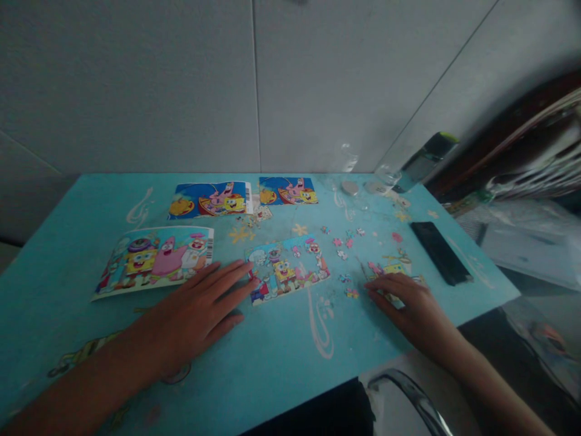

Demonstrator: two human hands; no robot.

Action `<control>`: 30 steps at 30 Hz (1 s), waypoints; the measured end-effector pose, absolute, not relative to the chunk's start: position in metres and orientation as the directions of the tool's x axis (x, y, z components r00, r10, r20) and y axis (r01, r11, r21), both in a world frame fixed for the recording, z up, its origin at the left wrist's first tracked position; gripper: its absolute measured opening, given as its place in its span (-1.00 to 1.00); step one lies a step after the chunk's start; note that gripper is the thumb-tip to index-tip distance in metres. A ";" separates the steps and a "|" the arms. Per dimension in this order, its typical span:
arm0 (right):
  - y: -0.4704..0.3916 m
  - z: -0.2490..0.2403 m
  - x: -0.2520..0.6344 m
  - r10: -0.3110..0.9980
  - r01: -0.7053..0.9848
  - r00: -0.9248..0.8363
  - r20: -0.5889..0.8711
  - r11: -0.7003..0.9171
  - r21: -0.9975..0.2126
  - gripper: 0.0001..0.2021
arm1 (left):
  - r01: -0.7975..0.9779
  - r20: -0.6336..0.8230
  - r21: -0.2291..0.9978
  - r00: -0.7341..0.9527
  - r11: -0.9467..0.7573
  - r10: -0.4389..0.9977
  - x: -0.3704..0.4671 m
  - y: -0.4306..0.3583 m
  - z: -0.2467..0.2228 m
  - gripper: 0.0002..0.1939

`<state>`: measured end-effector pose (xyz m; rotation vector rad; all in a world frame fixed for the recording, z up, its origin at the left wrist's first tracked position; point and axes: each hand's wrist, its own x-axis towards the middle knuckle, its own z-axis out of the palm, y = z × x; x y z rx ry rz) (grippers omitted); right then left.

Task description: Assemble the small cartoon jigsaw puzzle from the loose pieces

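Note:
A partly filled cartoon jigsaw puzzle (285, 275) lies on the blue table, with gaps in its upper middle and right. My left hand (204, 306) rests palm down with fingers stretched out, its fingertips at the puzzle's left edge. To the right of the puzzle, several loose puzzle pieces (342, 255) are scattered. My right hand (403, 295) is beside them, low over the table, thumb and index finger pinched together; whatever is between them is too small to make out. A printed picture sheet (167, 257) showing the same characters lies partly behind my left hand.
At the back lie a blue picture sheet (211, 200) and a smaller blue picture puzzle (288, 191). A black phone-like object (440, 253) is at the right. A dark bottle (426, 160) and clear plastic items (381, 181) stand near the wall. A metal chair frame (408, 393) is below the front edge.

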<state>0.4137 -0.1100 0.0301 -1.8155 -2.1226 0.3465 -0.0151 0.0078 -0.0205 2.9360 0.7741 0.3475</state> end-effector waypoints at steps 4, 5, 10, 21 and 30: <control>-0.115 0.033 0.413 0.985 0.906 -0.137 0.102 0.166 -0.390 -0.80 | 0.451 0.253 0.127 0.847 -0.884 0.468 -0.015 0.009 -0.020 -0.51; -0.117 0.035 0.413 0.986 0.908 -0.129 0.102 0.159 -0.388 -0.80 | 0.442 0.271 0.120 0.847 -0.889 0.458 -0.014 0.010 -0.019 -0.52; -0.120 0.039 0.428 0.995 0.930 -0.031 0.096 0.064 -0.362 -0.80 | 0.418 0.319 0.065 0.852 -0.906 0.416 -0.011 0.012 -0.019 -0.50; -0.098 0.018 0.490 0.966 0.950 0.227 0.123 -0.192 -0.248 -0.70 | 0.432 0.300 0.099 0.846 -0.896 0.441 -0.015 0.013 -0.027 -0.48; -0.084 0.028 0.450 0.996 0.915 0.079 0.038 -0.057 -0.398 -0.74 | 0.462 0.261 0.093 0.844 -0.882 0.469 -0.015 0.011 -0.025 -0.46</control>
